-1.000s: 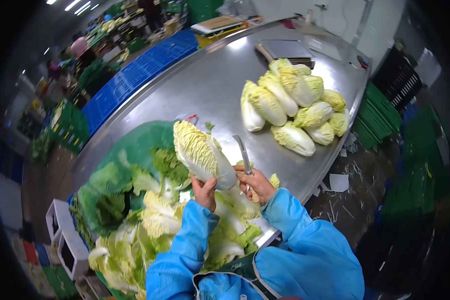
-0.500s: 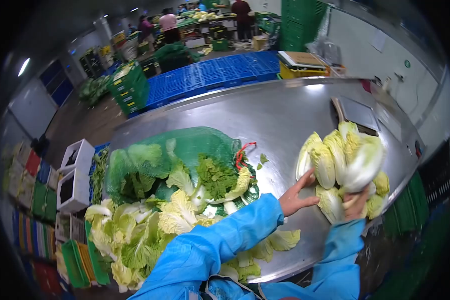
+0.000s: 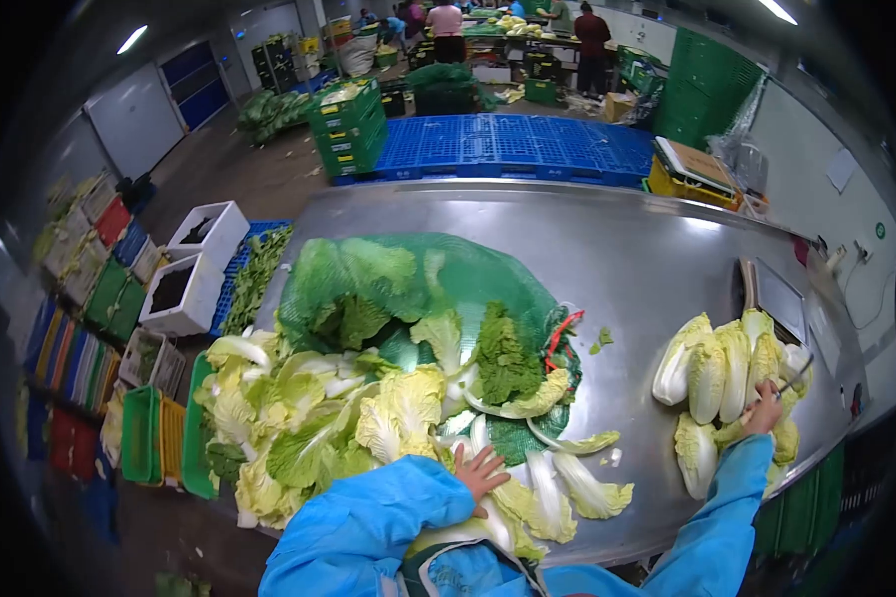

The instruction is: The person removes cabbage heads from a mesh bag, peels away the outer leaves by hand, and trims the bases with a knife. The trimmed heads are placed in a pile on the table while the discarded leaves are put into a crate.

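My left hand (image 3: 480, 480) lies with fingers spread on loose napa cabbage leaves (image 3: 550, 497) at the front of the steel table. At the right, my right hand (image 3: 764, 410) is closed around a knife (image 3: 796, 374), whose thin blade points up and away; the handle is mostly hidden. Trimmed napa cabbages (image 3: 707, 380) lie in a group beside and under that hand. A pile of pale outer leaves (image 3: 309, 428) spreads left of my left hand. Behind it lies a green mesh bag (image 3: 488, 274) with leaves in and on it, and a red tie (image 3: 563, 336) at its right end.
The steel table (image 3: 627, 249) has a flat scale (image 3: 782, 297) at its right end. Beyond stand blue pallets (image 3: 508, 149) and stacked green crates (image 3: 348, 129). White foam boxes (image 3: 184, 294) and coloured crates (image 3: 141, 433) stand at the left. Several people work at the back.
My left hand has moved left from near the cabbages onto the loose leaves. My right hand has let go of the cabbage it held, which now lies in the group. The view has turned left.
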`<control>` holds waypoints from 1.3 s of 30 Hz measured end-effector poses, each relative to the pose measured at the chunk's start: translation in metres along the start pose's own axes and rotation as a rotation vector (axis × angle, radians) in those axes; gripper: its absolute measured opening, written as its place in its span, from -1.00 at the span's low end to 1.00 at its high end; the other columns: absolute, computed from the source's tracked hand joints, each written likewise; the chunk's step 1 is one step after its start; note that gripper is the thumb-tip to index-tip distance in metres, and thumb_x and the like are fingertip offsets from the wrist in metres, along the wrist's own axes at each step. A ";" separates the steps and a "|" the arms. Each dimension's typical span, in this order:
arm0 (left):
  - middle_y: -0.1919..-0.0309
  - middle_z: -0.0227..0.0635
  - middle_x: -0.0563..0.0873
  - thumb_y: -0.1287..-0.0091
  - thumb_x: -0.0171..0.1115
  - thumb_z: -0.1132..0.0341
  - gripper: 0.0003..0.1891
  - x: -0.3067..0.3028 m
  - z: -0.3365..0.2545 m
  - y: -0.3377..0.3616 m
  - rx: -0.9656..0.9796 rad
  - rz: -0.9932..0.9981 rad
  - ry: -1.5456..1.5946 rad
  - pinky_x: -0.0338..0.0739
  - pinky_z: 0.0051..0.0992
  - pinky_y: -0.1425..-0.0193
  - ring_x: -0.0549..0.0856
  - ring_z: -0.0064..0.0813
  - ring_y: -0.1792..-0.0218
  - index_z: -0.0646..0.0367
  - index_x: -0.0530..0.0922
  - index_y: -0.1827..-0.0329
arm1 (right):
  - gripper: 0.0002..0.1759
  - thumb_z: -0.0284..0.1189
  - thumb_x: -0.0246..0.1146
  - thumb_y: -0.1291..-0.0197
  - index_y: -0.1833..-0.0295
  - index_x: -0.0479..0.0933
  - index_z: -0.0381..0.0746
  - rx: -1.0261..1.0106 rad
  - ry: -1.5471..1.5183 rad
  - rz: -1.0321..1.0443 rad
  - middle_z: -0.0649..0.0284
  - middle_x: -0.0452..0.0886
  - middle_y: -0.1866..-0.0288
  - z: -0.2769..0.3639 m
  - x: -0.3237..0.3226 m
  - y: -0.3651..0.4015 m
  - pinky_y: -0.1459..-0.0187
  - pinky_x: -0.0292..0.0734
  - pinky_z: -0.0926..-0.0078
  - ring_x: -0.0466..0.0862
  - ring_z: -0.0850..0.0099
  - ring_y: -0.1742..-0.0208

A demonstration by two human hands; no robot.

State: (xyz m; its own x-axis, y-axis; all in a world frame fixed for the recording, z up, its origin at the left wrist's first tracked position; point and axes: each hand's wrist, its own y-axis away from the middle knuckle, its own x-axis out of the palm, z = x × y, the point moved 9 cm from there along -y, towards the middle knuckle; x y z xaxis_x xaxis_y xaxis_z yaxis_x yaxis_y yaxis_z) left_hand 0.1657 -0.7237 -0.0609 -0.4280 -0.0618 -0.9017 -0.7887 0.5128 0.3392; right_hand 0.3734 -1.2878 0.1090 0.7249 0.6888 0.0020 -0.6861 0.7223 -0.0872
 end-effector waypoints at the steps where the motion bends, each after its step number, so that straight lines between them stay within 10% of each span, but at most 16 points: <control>1: -0.49 -0.31 0.06 0.29 0.52 -0.16 0.08 0.003 0.005 0.010 0.002 0.001 0.017 -0.29 0.49 -0.28 -0.09 -0.05 -0.51 -0.31 0.20 -0.42 | -0.64 -0.25 0.27 -0.18 -0.01 0.48 -0.21 -0.004 0.026 0.057 0.23 0.59 0.30 0.010 0.028 0.027 0.72 0.21 0.58 0.32 0.59 0.71; 8: -0.41 -0.26 0.18 0.20 0.53 0.04 -0.11 0.019 0.047 0.107 0.049 -0.199 0.192 -0.17 0.50 -0.28 -0.10 0.00 -0.50 -0.15 0.33 -0.30 | -0.63 -0.25 0.26 -0.14 0.04 0.49 -0.26 0.121 0.208 0.498 0.27 0.57 0.45 0.025 0.175 0.211 0.75 0.22 0.59 0.32 0.60 0.76; 11: -0.38 -0.24 0.23 0.08 0.48 0.11 -0.22 0.035 0.063 0.153 -0.006 -0.262 0.326 0.10 0.17 -0.36 0.13 0.10 -0.41 -0.11 0.33 -0.28 | -0.49 -0.22 0.32 -0.06 -0.06 0.49 -0.30 0.164 0.367 0.733 0.25 0.60 0.39 -0.010 0.233 0.316 0.69 0.30 0.51 0.39 0.55 0.70; 14: -0.31 -0.13 0.31 -0.01 0.43 0.19 -0.31 0.035 0.077 0.190 -0.010 -0.357 0.343 0.24 -0.05 -0.34 0.30 0.12 -0.27 -0.01 0.35 -0.26 | -0.22 -0.21 0.44 0.05 -0.24 0.35 -0.38 0.092 0.218 0.863 0.04 0.55 -0.03 -0.083 0.284 0.407 0.00 0.46 0.37 0.56 0.33 0.04; 15: -0.29 -0.11 0.32 -0.02 0.42 0.21 -0.32 0.038 0.088 0.200 0.001 -0.392 0.373 0.25 -0.04 -0.33 0.31 0.11 -0.25 0.02 0.36 -0.25 | -0.18 -0.25 0.44 0.07 -0.29 0.30 -0.37 -0.289 0.435 0.776 -0.05 0.50 -0.11 -0.112 0.296 0.421 -0.15 0.39 0.27 0.54 0.19 -0.09; 17: -0.23 -0.05 0.37 -0.02 0.38 0.26 -0.37 0.039 0.106 0.225 -0.014 -0.444 0.415 0.24 -0.02 -0.31 0.33 0.10 -0.22 0.08 0.38 -0.21 | -0.28 -0.38 0.41 0.08 -0.24 0.35 -0.34 -0.395 0.638 0.757 -0.11 0.50 -0.12 -0.123 0.305 0.450 -0.17 0.36 0.22 0.51 0.12 -0.13; 22: -0.21 -0.07 0.39 0.07 0.40 0.23 -0.33 0.045 0.173 0.278 -0.143 -0.451 0.333 0.19 -0.01 -0.34 0.27 0.12 -0.25 0.08 0.40 -0.19 | -0.59 -0.65 0.19 0.06 -0.01 0.49 -0.35 -0.279 0.452 0.682 -0.02 0.61 0.28 -0.144 0.315 0.388 0.18 0.51 0.28 0.61 0.17 0.30; 25: -0.19 -0.08 0.42 0.10 0.40 0.21 -0.34 0.043 0.224 0.318 -0.187 -0.466 0.281 0.19 -0.02 -0.34 0.29 0.10 -0.23 0.06 0.43 -0.17 | -0.59 -0.35 0.30 0.13 0.15 0.49 -0.35 -0.431 0.632 0.345 -0.13 0.57 0.27 -0.160 0.297 0.267 0.16 0.46 0.07 0.54 -0.09 0.27; 26: -0.18 -0.08 0.43 0.11 0.41 0.21 -0.34 0.041 0.242 0.331 -0.197 -0.455 0.256 0.20 -0.02 -0.33 0.30 0.09 -0.22 0.06 0.44 -0.16 | -0.71 -0.46 0.26 0.14 0.23 0.51 -0.33 -0.659 0.644 0.182 -0.06 0.58 0.34 -0.125 0.285 0.237 0.19 0.46 0.15 0.56 0.05 0.31; 29: -0.15 -0.08 0.45 0.17 0.43 0.14 -0.28 0.048 0.309 0.361 -0.206 -0.416 0.133 0.18 0.02 -0.32 0.33 0.08 -0.21 0.07 0.45 -0.16 | -0.74 -0.50 0.25 -0.03 0.13 0.45 -0.33 -0.505 0.555 0.118 0.10 0.58 0.33 -0.101 0.263 0.098 0.24 0.49 0.24 0.54 0.22 0.38; 31: -0.14 -0.06 0.45 0.24 0.45 0.07 -0.21 0.073 0.366 0.376 -0.251 -0.353 -0.005 0.14 0.09 -0.34 0.34 0.07 -0.23 0.13 0.45 -0.16 | -0.82 -0.51 0.25 -0.07 0.18 0.48 -0.26 -0.260 -0.071 0.302 0.29 0.51 0.41 -0.066 0.266 0.035 0.35 0.46 0.41 0.47 0.46 0.42; 33: -0.17 -0.05 0.43 0.24 0.47 0.05 -0.16 0.075 0.412 0.386 -0.346 -0.240 -0.116 0.08 0.10 -0.40 0.31 0.06 -0.26 0.10 0.42 -0.23 | -0.80 -0.43 0.31 -0.03 0.22 0.52 -0.27 -0.788 0.451 0.344 0.35 0.56 0.45 0.035 0.286 0.062 0.34 0.49 0.46 0.52 0.51 0.42; 39: -0.35 -0.18 0.33 0.06 0.37 0.22 -0.23 -0.006 0.428 0.406 -0.748 -0.291 -0.098 -0.04 0.11 -0.44 0.21 -0.06 -0.42 -0.17 0.34 -0.34 | -0.35 -0.25 0.25 -0.14 -0.26 0.33 -0.44 -0.782 1.075 0.659 -0.12 0.50 -0.16 0.050 0.328 0.056 -0.18 0.37 0.37 0.52 0.10 -0.16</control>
State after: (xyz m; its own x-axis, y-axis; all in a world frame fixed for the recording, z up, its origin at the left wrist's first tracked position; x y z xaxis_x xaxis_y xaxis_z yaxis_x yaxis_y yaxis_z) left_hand 0.0373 -0.1485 -0.0328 -0.1472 -0.0112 -0.9890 -0.9638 -0.2230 0.1459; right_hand 0.5698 -1.0180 0.1544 0.2403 0.2446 -0.9394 -0.9476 -0.1506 -0.2816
